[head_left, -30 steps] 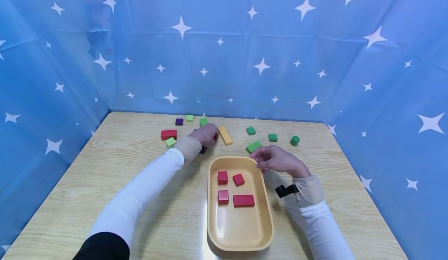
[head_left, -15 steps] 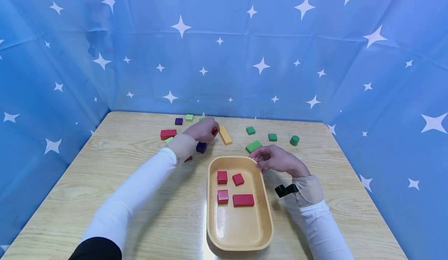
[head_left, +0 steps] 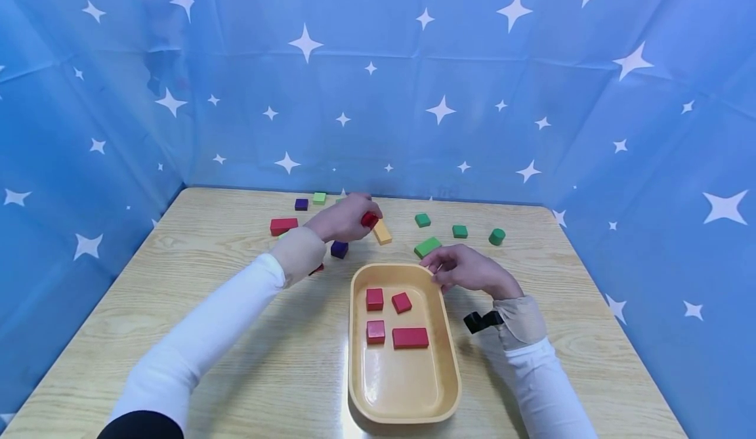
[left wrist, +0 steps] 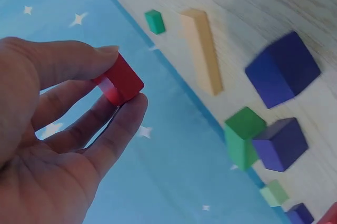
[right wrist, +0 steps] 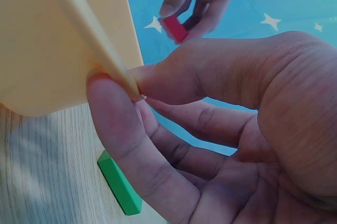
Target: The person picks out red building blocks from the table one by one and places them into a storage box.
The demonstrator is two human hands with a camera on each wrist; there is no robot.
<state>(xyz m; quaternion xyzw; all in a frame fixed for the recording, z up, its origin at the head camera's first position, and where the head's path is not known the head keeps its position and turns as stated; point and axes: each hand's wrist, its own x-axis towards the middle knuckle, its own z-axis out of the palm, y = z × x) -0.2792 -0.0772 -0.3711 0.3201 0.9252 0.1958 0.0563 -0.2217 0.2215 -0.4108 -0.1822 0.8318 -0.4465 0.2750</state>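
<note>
My left hand [head_left: 344, 219] is raised over the far part of the table and pinches a small red block [left wrist: 124, 79] between thumb and fingertips. In the right wrist view that block shows beyond the tray. My right hand [head_left: 475, 271] grips the rim of a tan tray [head_left: 407, 390] at its far right corner, the rim held between thumb and finger. Inside the tray lie several red blocks, among them a long one [head_left: 410, 338] and a cube [head_left: 375, 332].
A yellow-orange bar [head_left: 382, 233] and a dark blue block [head_left: 339, 249] lie near my left hand. Right of them are several green blocks, one [head_left: 428, 247] close to the tray's far corner. Another red block [head_left: 284, 226] lies at the left. A starry blue curtain [head_left: 378, 84] hangs behind the table.
My left hand has lifted with the red block and moved slightly right, uncovering the dark blue block and partly covering the bar. The right hand and tray hold their place.
</note>
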